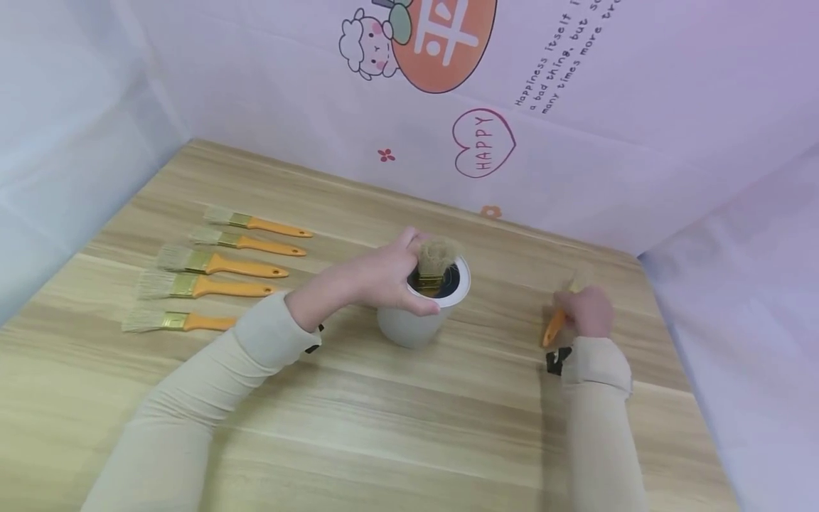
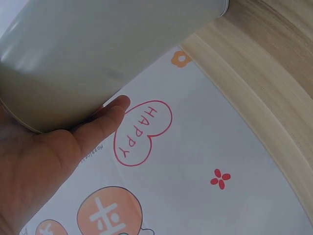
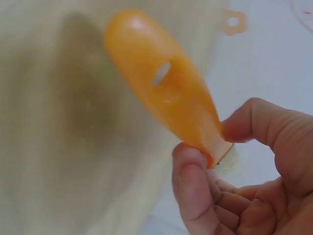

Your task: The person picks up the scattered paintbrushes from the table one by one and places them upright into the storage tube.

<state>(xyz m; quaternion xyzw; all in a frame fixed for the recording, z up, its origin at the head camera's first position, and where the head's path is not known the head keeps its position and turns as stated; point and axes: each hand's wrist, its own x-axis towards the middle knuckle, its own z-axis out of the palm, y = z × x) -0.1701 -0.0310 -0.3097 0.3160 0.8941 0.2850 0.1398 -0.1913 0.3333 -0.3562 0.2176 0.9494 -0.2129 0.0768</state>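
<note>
My left hand [image 1: 392,275], spread wide, grips the can [image 1: 411,327] mid-frame, seemingly to steady it; my right hand [image 1: 592,311] pinches a brush [image 1: 554,328] by its handle's neck at frame right, perhaps for control.

Cloth-walled booth [image 1: 288,107] w/ wood tbl [image 1: 448,427]

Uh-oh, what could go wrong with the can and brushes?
The left hand holds the can near its rim, so a bump might tip it and spill the brush inside. The right hand pinches the orange-handled brush, which might slip. The left sleeve overlaps the lowest lying brush in the head view, so it could nudge it.
</note>
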